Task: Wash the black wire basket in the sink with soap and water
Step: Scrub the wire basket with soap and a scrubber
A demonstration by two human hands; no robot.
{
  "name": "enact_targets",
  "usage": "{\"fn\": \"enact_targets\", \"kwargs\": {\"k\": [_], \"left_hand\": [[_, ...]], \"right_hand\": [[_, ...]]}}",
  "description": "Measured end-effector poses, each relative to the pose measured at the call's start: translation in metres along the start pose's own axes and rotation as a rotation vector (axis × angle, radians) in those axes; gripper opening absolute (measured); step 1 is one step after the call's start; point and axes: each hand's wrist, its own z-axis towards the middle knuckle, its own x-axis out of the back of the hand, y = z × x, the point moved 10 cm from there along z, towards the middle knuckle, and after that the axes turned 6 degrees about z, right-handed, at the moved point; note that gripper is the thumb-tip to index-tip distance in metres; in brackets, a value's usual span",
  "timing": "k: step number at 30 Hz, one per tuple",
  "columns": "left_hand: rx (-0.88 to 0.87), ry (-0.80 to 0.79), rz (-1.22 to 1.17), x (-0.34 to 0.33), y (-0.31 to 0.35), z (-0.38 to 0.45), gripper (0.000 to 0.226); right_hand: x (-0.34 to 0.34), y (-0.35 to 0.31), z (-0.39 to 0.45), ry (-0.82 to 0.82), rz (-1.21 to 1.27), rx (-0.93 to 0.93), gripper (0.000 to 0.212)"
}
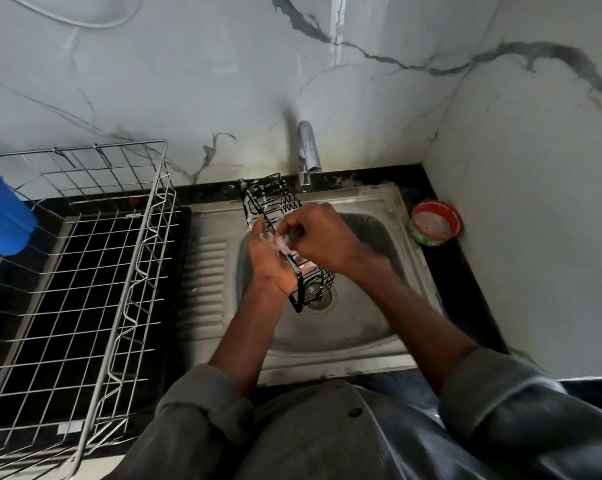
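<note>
The black wire basket (pixel 268 199) is long and narrow and is held tilted over the steel sink (pixel 344 327), with white suds on its wires. My left hand (pixel 270 265) grips its left side rail from below. My right hand (pixel 322 237) is curled over the middle of the basket, its fingers closed on a sudsy scrubber that is mostly hidden. The basket's near end hangs just above the drain (pixel 322 299).
A chrome tap (pixel 308 154) stands behind the sink; no water stream is visible. A round red and green soap tub (pixel 434 223) sits on the right counter corner. A large steel wire dish rack (pixel 70 271) with a blue cup (pixel 3 216) fills the left counter.
</note>
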Motion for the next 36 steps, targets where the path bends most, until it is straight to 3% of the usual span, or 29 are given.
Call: {"fn": "enact_targets", "kwargs": {"k": [2,3,6,8,11,13,16,21,27,31,33,36], "left_hand": [[0.049,0.022,0.015,0.005,-0.002,0.0,0.068],[0.064,0.04,0.02,0.007,-0.002,0.001,0.071],[0.086,0.031,0.062,0.009,-0.002,0.008,0.082],[0.097,0.021,0.071,0.006,-0.005,0.007,0.091],[0.084,0.017,0.138,0.0,-0.008,0.005,0.099],[0.045,0.022,0.152,-0.001,-0.005,0.007,0.1],[0.015,0.044,0.143,0.002,0.0,0.009,0.098],[0.044,0.035,0.161,0.006,-0.008,0.012,0.094],[0.066,0.036,0.185,0.001,-0.013,0.006,0.09],[0.048,0.055,0.105,0.003,-0.015,0.012,0.071],[0.054,0.045,0.044,0.008,-0.016,0.016,0.077],[0.1,0.032,0.183,0.014,-0.021,0.019,0.107]], "right_hand": [[0.001,0.011,-0.014,-0.147,0.03,-0.027,0.03],[0.007,0.02,-0.017,-0.134,0.047,-0.06,0.032],[0.039,0.056,-0.021,0.149,0.038,-0.194,0.033],[0.044,0.072,-0.024,0.242,0.042,-0.282,0.031],[0.038,0.072,-0.026,0.245,-0.038,-0.353,0.03],[0.033,0.059,-0.025,0.243,-0.124,-0.315,0.033],[0.02,0.037,-0.025,0.238,-0.046,-0.212,0.031],[0.041,0.055,-0.017,0.432,-0.005,-0.274,0.024],[0.038,0.048,0.004,0.427,0.052,-0.276,0.025],[0.002,0.013,-0.001,0.275,0.074,-0.109,0.024],[-0.002,0.015,-0.007,0.287,0.07,-0.126,0.026],[0.019,0.041,-0.01,0.292,-0.002,-0.245,0.03]]}}
